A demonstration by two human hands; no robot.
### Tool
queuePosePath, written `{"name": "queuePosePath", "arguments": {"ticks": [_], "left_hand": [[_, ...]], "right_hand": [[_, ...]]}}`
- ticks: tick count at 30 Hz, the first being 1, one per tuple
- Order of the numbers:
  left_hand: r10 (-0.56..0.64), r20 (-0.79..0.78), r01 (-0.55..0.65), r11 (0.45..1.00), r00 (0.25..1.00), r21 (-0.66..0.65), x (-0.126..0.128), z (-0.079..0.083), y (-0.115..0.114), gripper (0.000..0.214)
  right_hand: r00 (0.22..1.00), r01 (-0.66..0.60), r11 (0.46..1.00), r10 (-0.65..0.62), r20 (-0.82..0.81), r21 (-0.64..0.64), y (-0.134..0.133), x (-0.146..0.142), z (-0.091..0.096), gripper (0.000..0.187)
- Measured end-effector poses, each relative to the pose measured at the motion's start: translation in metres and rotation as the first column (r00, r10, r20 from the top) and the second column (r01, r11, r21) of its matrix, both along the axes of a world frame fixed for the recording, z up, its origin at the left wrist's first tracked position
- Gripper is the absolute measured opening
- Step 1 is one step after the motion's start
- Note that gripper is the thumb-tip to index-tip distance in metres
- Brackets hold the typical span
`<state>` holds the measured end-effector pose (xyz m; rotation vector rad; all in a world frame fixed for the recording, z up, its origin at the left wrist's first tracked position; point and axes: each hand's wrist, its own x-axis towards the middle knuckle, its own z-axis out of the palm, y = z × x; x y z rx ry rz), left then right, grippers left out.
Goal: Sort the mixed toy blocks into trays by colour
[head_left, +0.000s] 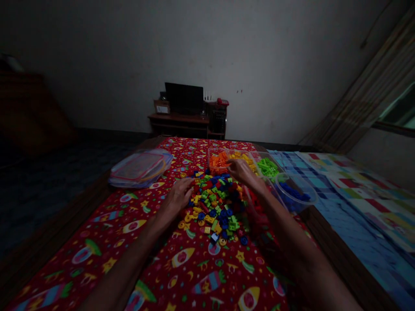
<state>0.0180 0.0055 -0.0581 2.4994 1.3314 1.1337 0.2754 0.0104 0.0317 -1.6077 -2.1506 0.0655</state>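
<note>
One pale wall [275, 77] is seen across the back of a dim room, and before it a long tabletop [175, 285] is covered by a red cloth printed with rockets and stars. To the right, a bed [340, 211] is spread with blue checked and multicoloured fabric. Against the wall, a low wooden desk [180, 117] is topped by a black monitor [184, 98]. Clear plastic containers [315, 196] are grouped beyond and to the right of the middle of the cloth, while several transparent lids [139, 168], edged in red, blue and orange, are stacked at its left edge. Between them, nearer the viewer, a loose pile of toy building blocks [212, 198] is heaped in mixed colours. The left hand [177, 195] is held against the left side of the pile, its fingers loosely curved; whether any block is grasped cannot be told. The right hand [244, 171] is extended over the far side, by the orange section, its fingers bent together; whether a block is pinched there cannot be made out. In the containers, blocks are kept by colour: orange [218, 163], yellow [249, 160], green [267, 167] and blue [292, 191], with red ones [254, 199] partly hidden by the right forearm.
</note>
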Motion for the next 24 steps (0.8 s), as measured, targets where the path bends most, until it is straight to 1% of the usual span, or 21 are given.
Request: {"name": "queuePosePath", "arguments": {"ticks": [3, 5, 8, 11, 14, 16, 18, 20, 21, 24], "left_hand": [[-0.083, 0.009, 0.083, 0.997, 0.997, -0.002, 0.003, -0.018, 0.003, 0.038], [-0.105, 0.009, 0.105, 0.994, 0.994, -0.025, 0.004, -0.025, 0.001, 0.038], [-0.087, 0.011, 0.087, 0.996, 0.996, -0.031, 0.004, -0.028, -0.002, 0.031], [-0.077, -0.003, 0.077, 0.996, 0.997, -0.04, 0.003, -0.024, -0.004, 0.026], [-0.042, 0.003, 0.043, 0.998, 0.999, -0.054, 0.005, -0.016, -0.005, 0.025], [-0.014, 0.032, 0.016, 0.997, 0.999, -0.076, 0.009, -0.007, -0.008, 0.028], [-0.001, 0.076, 0.011, 0.991, 0.997, -0.131, 0.015, 0.003, -0.013, 0.034], [-0.002, 0.136, 0.03, 0.978, 0.991, -0.205, 0.023, 0.013, -0.018, 0.04], [-0.009, 0.169, 0.05, 0.971, 0.985, -0.235, 0.027, 0.017, -0.02, 0.043], [-0.042, 0.252, 0.111, 0.958, 0.967, -0.266, 0.035, 0.022, -0.027, 0.049]], "right_hand": [[0.979, -0.182, 0.978, 0.19, 0.076, -0.1, -0.012, -0.036, -0.015, 0.024], [0.949, -0.238, 0.957, 0.265, 0.172, -0.164, -0.015, -0.055, -0.024, 0.022], [0.907, -0.23, 0.946, 0.293, 0.302, -0.228, -0.011, -0.067, -0.037, 0.021], [0.913, -0.223, 0.958, 0.269, 0.305, -0.18, -0.011, -0.063, -0.047, 0.022], [0.951, -0.235, 0.964, 0.255, 0.175, -0.126, -0.024, -0.053, -0.049, 0.022], [0.972, -0.23, 0.97, 0.233, 0.033, -0.079, -0.038, -0.048, -0.046, 0.024], [0.968, -0.223, 0.974, 0.216, -0.128, -0.04, -0.049, -0.045, -0.043, 0.029], [0.933, -0.214, 0.976, 0.192, -0.305, -0.041, -0.054, -0.044, -0.044, 0.027], [0.901, -0.211, 0.976, 0.173, -0.397, -0.053, -0.055, -0.044, -0.045, 0.024], [0.761, -0.225, 0.965, 0.087, -0.643, -0.135, -0.051, -0.042, -0.05, 0.021]]}}
